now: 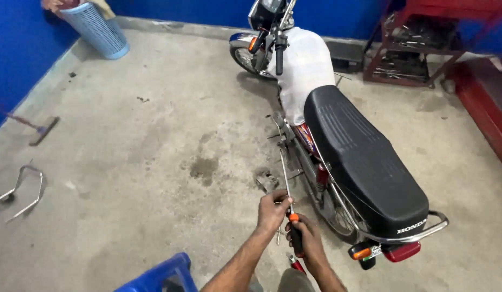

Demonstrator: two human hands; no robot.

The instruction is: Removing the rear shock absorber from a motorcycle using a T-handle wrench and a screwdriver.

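Observation:
My right hand [307,243] grips the black and orange handle of a long screwdriver [295,238]. Its thin metal shaft [285,176] points away from me toward the motorcycle's lower frame. My left hand [272,210] pinches the shaft just above the handle. A motorcycle [337,140] with a black seat and a white cloth over its tank stands to the right of my hands. A second red-handled tool [296,264] lies below my right wrist.
A pale blue basket [96,30] stands at the back left by the blue wall. A red metal rack [418,43] is at the back right. A chrome bar [23,189] and a floor wiper [37,130] lie left. A blue plastic item [159,276] is near me.

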